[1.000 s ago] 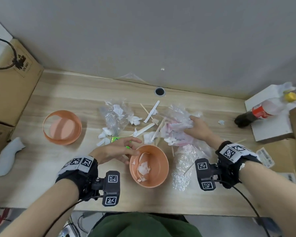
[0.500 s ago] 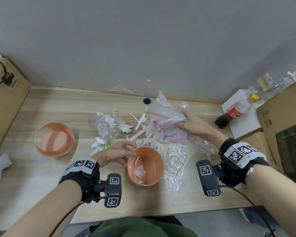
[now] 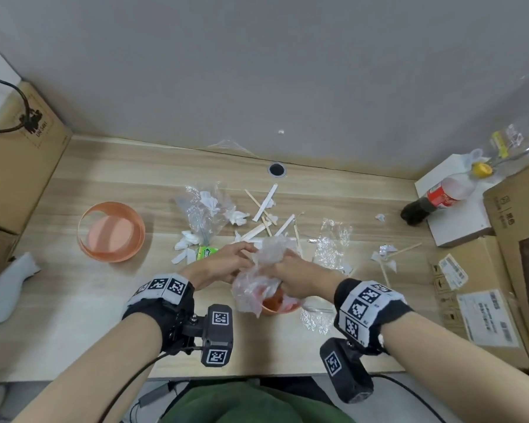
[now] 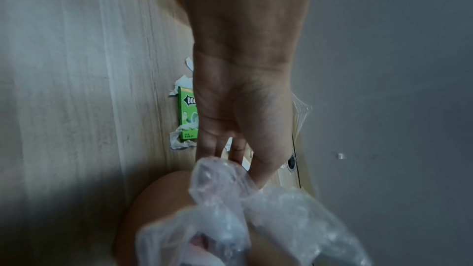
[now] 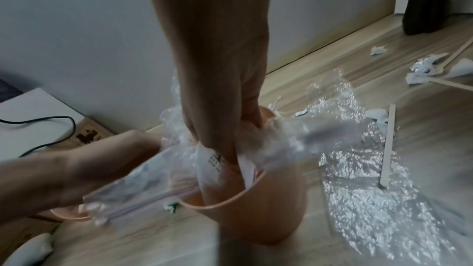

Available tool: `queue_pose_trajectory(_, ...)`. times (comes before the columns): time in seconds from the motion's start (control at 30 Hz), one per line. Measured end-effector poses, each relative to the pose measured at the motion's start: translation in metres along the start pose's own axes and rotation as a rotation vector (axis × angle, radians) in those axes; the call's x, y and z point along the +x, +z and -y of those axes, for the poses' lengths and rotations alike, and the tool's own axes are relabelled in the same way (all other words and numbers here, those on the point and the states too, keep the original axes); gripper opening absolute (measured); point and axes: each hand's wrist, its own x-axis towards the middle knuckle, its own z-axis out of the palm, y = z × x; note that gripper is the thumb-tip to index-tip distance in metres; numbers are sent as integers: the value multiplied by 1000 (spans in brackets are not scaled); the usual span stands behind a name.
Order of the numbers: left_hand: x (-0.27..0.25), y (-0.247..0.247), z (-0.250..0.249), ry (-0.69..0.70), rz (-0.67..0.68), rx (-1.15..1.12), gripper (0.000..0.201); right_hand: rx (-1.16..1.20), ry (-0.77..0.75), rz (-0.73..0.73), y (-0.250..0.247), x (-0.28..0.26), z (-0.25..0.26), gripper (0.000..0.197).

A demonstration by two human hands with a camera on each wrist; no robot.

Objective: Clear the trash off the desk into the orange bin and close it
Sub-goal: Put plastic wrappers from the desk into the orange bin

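The orange bin (image 3: 278,304) stands at the desk's near middle, mostly covered by a crumpled clear plastic bag (image 3: 258,280). My right hand (image 3: 277,267) grips the bag and pushes it down into the bin (image 5: 276,209); its fingers (image 5: 217,149) reach inside the rim. My left hand (image 3: 245,258) holds the bag's upper edge (image 4: 217,171) between fingers and thumb, its fingertips hidden by the plastic. The orange lid (image 3: 110,233) lies upturned at the left. Several wooden sticks (image 3: 268,203), tissues in a clear bag (image 3: 206,209) and a green gum box (image 3: 206,252) lie behind the hands.
Clear wrap (image 3: 330,245) lies right of the bin, with more (image 3: 315,320) near the front edge. At the right are paper scraps and a stick (image 3: 388,257), a cola bottle (image 3: 434,199) and cardboard boxes (image 3: 483,300). A cardboard box (image 3: 16,148) stands at the left.
My right hand lifted the plastic bag from the pile and brought it down into the bin. My left hand moved from the bin's rim onto the bag.
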Motion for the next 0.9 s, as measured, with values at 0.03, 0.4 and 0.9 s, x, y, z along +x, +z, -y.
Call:
queue_pose_trajectory(0.03,0,0,0,-2,-6,-8,32,16,23,46,4,5,-1,47)
queue_pose_trajectory(0.4,-1,1,0,-8,26,-45,33,-55,35,430,24,39,-7,24)
queue_pose_trajectory(0.9,3,4,-5,48,-37,23,29,354,45,-168,-28,-21,-6,75)
